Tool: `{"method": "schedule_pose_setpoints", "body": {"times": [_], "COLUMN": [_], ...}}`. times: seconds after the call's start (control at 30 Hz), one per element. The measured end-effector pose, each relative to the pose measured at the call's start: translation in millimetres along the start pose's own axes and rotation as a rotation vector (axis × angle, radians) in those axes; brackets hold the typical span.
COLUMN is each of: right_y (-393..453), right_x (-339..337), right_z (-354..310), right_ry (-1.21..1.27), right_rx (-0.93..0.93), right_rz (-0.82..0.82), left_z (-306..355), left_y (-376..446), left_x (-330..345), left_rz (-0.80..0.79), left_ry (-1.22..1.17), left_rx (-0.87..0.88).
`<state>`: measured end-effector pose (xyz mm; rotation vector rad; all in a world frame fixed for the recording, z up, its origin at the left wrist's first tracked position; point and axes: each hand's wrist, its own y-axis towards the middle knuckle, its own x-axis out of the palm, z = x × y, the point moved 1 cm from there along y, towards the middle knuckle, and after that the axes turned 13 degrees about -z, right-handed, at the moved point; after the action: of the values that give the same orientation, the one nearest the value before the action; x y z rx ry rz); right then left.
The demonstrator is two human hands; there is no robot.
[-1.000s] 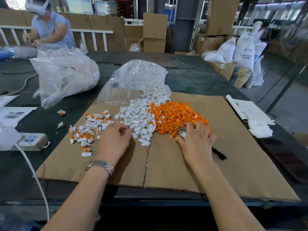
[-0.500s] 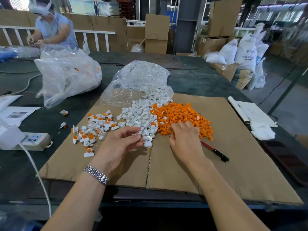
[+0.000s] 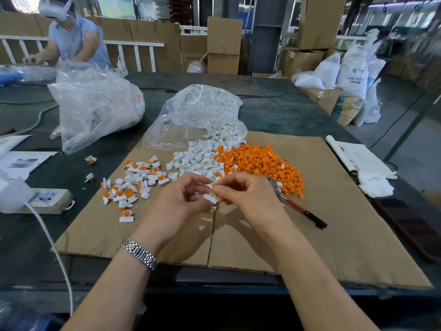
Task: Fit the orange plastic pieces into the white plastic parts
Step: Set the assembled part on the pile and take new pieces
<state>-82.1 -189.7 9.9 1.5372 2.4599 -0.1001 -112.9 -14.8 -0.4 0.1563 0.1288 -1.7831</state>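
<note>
My left hand [image 3: 183,201] holds a small white plastic part [image 3: 210,198] between its curled fingers, above the cardboard sheet [image 3: 334,230]. My right hand [image 3: 248,194] meets it fingertip to fingertip and pinches an orange piece [image 3: 214,186] against that part. Behind the hands lie a heap of loose white parts [image 3: 200,158] and, to its right, a heap of orange pieces [image 3: 262,163]. On the left of the cardboard is a scatter of white parts with orange pieces fitted in them [image 3: 136,182].
A clear bag of white parts [image 3: 205,108] lies behind the heaps, a bigger clear bag [image 3: 95,108] at the left. Red-handled pliers [image 3: 296,206] lie right of my hands. A power strip [image 3: 50,199] and cable are at the left, papers [image 3: 358,158] at the right. Another person works at the far left.
Both hands left the heaps and came together above the cardboard's middle. The left one carries a white part, the right one an orange piece, and the two are now pressed together.
</note>
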Motion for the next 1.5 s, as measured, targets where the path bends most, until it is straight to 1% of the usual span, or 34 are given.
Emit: {"method": "schedule_pose_setpoints", "body": {"times": [0.07,0.27,0.33,0.4,0.47,0.6,0.67,0.73,0.8,0.93,1.0,1.1,1.17,1.23,1.27,1.4,1.5], "right_y": [-1,-3,-3,-2,-2,-7,-8,-8,-8,-12,-12,-11,-11,-15,-17,-21,-22], "right_x": [2,4,7,9,8,0,-1,0,1,-5,-3,4,2,-4,-6,-8,-7], "right_z": [-3,-6,-7,-8,-8,-8,-6,-6,-7,-13,-13,-13,-13,-12,-11,-5,-5], "right_ry": [-0.104,-0.268,-0.289,-0.258,-0.239,-0.204,-0.235,-0.319,-0.354,-0.225,-0.245,-0.305,-0.233,-0.136,-0.127,-0.177,-0.201], "right_rx": [0.007,0.051,0.072,0.089,0.091,0.044,0.048,0.058,0.038,-0.002,0.014,0.047,0.036,0.008,-0.012,-0.113,-0.149], "right_rz": [-0.005,0.022,0.056,0.076,0.063,-0.015,-0.043,-0.049,-0.056,-0.116,-0.106,-0.042,-0.058,-0.126,-0.146,-0.161,-0.131], "left_z": [4,10,11,13,15,16,16,16,16,18,18,19,20,18,16,13,13], "left_y": [-1,-4,-5,-4,-5,-7,-7,-7,-6,-7,-7,-8,-8,-8,-8,-9,-10], "left_x": [1,4,6,7,6,-1,-1,0,0,-6,-5,-2,-4,-7,-8,-6,-4], "left_rz": [0.006,0.066,0.11,0.129,0.097,-0.016,-0.062,-0.098,-0.125,-0.123,-0.124,-0.115,-0.107,-0.102,-0.099,-0.154,-0.16], "left_ry": [0.094,0.13,0.114,0.151,0.193,0.158,0.178,0.205,0.154,-0.012,0.062,0.215,0.168,0.048,0.0,-0.125,-0.138], "left_rx": [0.019,0.069,0.094,0.112,0.112,0.094,0.078,0.072,0.076,0.083,0.092,0.112,0.117,0.109,0.1,0.095,0.089]}}
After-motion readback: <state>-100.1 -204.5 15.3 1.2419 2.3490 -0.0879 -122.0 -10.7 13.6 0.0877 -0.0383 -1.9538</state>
